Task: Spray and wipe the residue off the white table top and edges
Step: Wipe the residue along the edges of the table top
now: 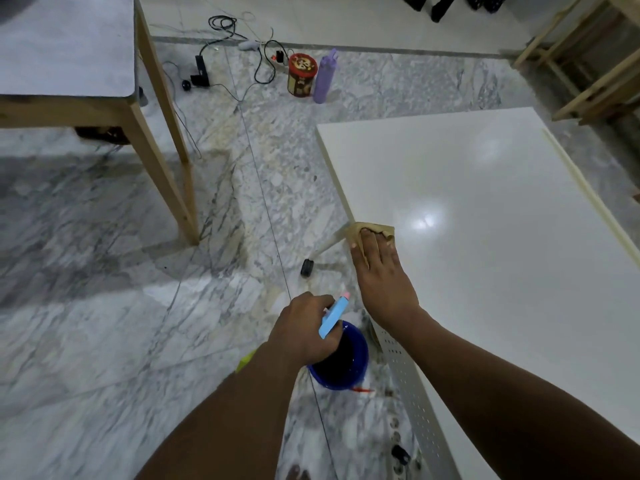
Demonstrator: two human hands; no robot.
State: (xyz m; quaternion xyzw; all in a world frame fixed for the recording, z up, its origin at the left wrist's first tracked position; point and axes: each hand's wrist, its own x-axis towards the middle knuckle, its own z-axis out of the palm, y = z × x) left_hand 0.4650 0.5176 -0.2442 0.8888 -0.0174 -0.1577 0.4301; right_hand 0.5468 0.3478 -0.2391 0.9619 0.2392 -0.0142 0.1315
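The white table top (485, 209) fills the right half of the view, glossy with light reflections. My right hand (377, 268) lies flat with straight fingers on a tan cloth (367, 230), pressing it over the table's left edge. The cloth folds down over that edge. My left hand (304, 327) grips a light-blue spray bottle (334, 315) with a pink nozzle, held off the table's left side above the floor.
A blue bucket (356, 368) stands on the marble floor beneath my left hand. A wooden-legged grey table (69, 46) is at the upper left. A red tin (302, 75), a purple bottle (325, 77) and black cables (235, 53) lie on the far floor. Wooden frames (588, 64) stand top right.
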